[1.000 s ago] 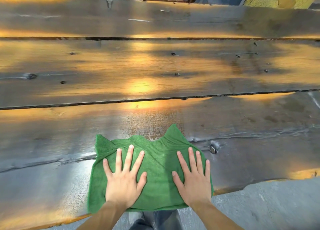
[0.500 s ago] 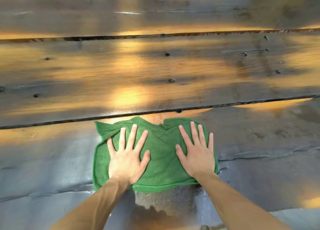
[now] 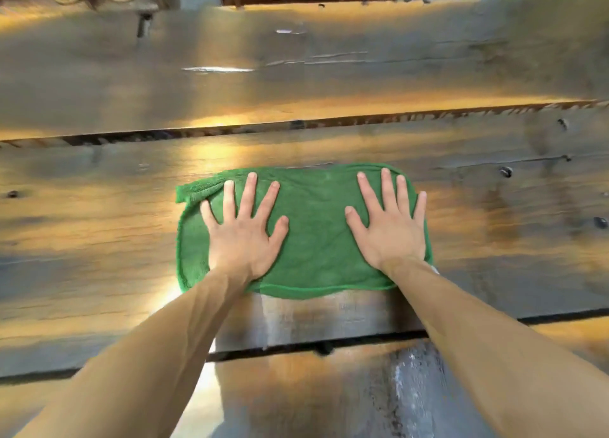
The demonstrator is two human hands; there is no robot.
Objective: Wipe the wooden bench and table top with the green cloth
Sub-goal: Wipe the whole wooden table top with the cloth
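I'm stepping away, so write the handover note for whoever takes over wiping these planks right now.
Left hand: flat, palm down, fingers spread on the left half of the green cloth.
Right hand: flat, palm down on the cloth's right half.
Cloth: spread on the middle plank, its far left corner folded over.
Done: a wiped-looking streak runs from the cloth's near edge back across the near plank toward the person.
Left: the far plank, and the middle plank to either side of the cloth, show no such streak. Whether other parts were wiped cannot be told.
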